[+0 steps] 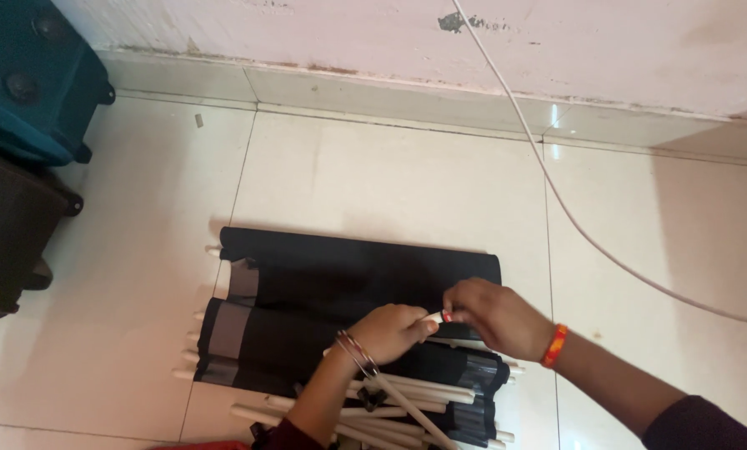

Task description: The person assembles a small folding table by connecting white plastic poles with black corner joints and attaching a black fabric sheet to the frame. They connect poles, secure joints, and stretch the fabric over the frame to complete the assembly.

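Observation:
A folded bundle of black fabric [348, 279] with grey panels lies on the tiled floor, wrapped around several white rods [407, 392]. My left hand [390, 332], with thin bangles at the wrist, grips the end of one white rod [434, 317] over the fabric. My right hand [494, 317], with an orange band at the wrist, pinches the same rod's tip with its fingertips. The two hands touch at the middle of the bundle.
A teal suitcase [23, 75] and a dark case [11, 233] stand at the left. A white cable [574, 221] runs from the wall down across the floor at the right. The pale wall's base [390, 83] lies beyond the bundle.

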